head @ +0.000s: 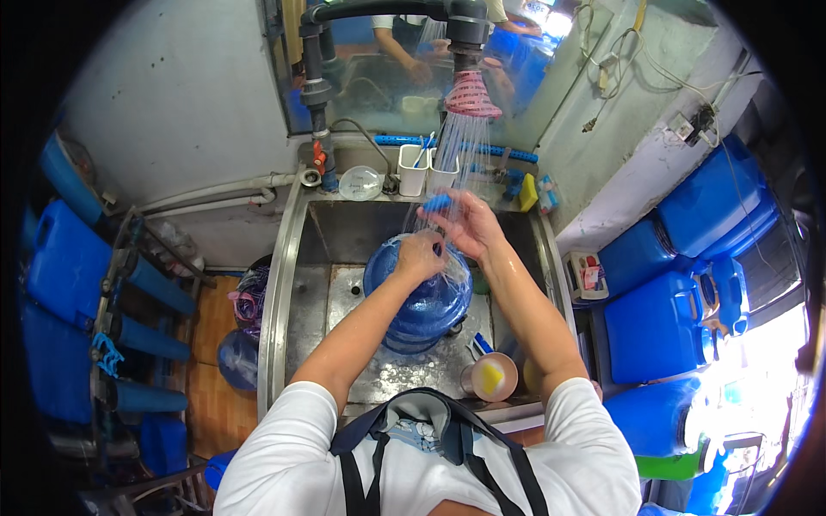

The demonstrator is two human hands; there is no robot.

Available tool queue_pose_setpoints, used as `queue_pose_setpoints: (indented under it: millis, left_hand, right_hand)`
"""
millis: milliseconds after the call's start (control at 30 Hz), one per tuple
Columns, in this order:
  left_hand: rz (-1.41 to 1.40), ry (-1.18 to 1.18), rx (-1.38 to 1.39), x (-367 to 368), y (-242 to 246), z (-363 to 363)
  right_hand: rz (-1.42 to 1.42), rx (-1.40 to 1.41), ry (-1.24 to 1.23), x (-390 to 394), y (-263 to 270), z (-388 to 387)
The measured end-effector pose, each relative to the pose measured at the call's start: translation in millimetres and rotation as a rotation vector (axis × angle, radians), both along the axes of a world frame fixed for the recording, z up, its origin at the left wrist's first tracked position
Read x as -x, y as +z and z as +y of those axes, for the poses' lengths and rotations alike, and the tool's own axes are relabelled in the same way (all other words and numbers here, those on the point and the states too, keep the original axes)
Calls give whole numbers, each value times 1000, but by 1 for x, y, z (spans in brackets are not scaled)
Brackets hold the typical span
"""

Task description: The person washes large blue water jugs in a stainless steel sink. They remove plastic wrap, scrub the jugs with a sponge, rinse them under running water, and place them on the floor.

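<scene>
A round blue plastic water jug (423,309) stands in the stainless steel sink (310,348). My left hand (419,257) is closed around its neck, and the dark mouth shows beside my fingers. Just above and to the right, my right hand (470,222) holds a small blue cap (437,204) between its fingers. Water falls in thin streams from a shower head wrapped in pink printed tape (473,97), over the cap, both hands and the jug's top. Part of the neck is hidden by my left hand.
A pink cup (505,380) holding a yellow sponge (492,376) and a blue-and-white brush (482,343) sit at the sink's near right. White holders (413,171) stand on the back ledge. Blue jerrycans (652,326) line the right side; a rack of blue containers (71,264) is at left.
</scene>
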State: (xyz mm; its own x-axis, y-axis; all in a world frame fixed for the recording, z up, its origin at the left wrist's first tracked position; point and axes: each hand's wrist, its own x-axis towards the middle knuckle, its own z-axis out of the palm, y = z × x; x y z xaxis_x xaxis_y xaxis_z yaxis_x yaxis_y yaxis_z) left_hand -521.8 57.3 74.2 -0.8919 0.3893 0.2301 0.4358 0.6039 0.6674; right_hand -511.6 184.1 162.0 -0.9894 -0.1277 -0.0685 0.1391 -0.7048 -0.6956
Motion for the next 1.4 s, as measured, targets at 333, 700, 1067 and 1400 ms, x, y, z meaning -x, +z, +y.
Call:
queue_pose_setpoints:
  millis: [333,700,1067,1400]
  left_hand:
    - [181,45,-530,-60,-15,-20]
    - [87,224,-271,-93,-53,-27]
    - [-186,61,292,-31,-45,-10]
    - [-251,148,256,-27,-33,-38]
  right_hand:
    - [-257,-1416,-486,52,-117,95]
    - [181,-1201,-170,65,-105,40]
    - [441,-1951,139,-21,-54,8]
    - [451,-2116,215,1,-34,0]
